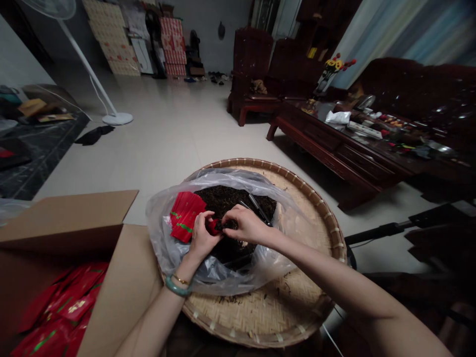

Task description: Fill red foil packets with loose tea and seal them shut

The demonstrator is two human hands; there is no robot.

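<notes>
Looking at a home's living room here: wooden sofa (394,94), low table (327,139), flowers (333,64) beyond the right hand (243,224), standing fan (117,118) ahead-left of the grip!

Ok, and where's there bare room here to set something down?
On the woven tray, the strip between plastic bag and near rim is mostly bare, with scattered dark crumbs. The floor between the fan and the low table is open too. It's crowded inside the bag: left hand, right hand, red packets and dark shreds.
</notes>
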